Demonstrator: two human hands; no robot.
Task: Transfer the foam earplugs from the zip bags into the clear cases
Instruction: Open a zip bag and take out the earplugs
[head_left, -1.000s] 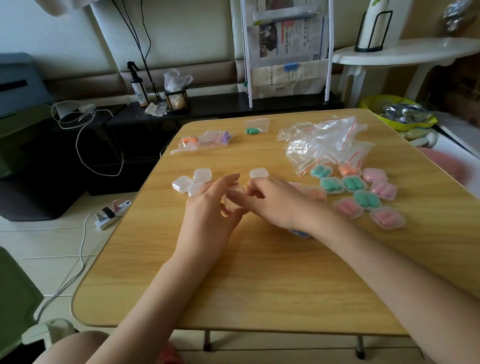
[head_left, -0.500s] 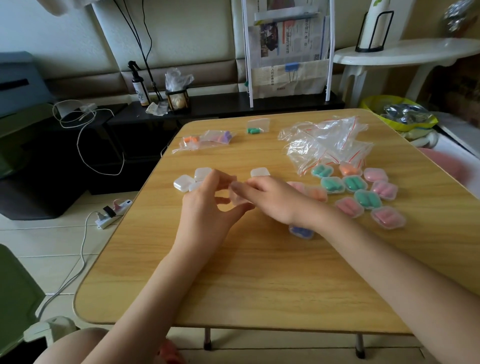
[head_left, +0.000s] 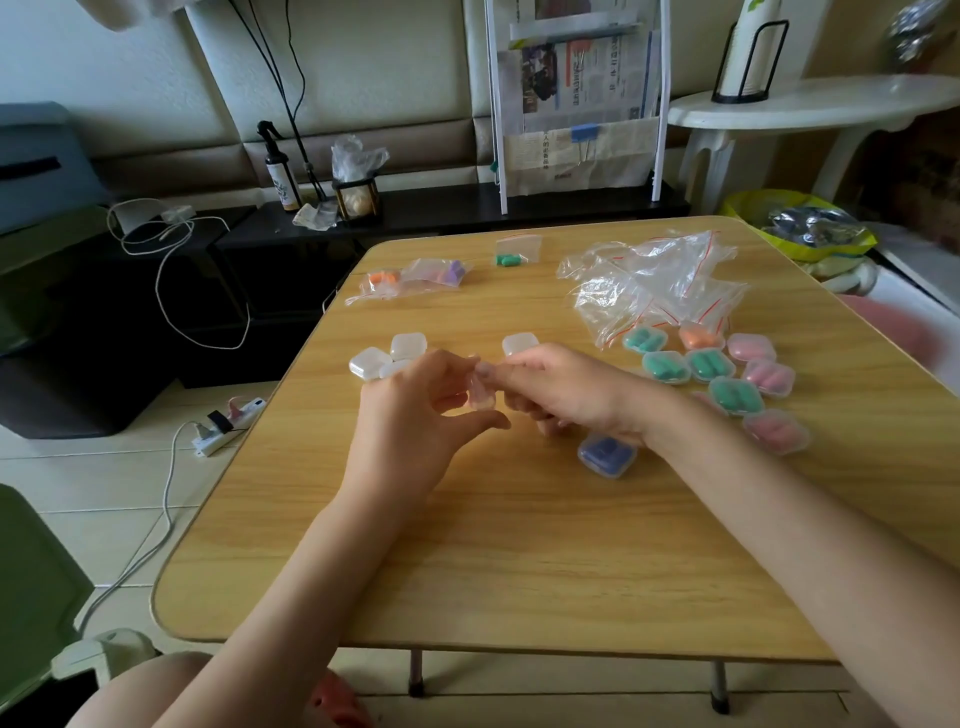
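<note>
both hands (head_left: 488, 400) pinching one clear case (head_left: 480, 393), above wooden table (head_left: 519, 545)

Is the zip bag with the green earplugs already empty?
No, the zip bag at the far side of the table holds green earplugs, which show through the clear plastic.
</note>
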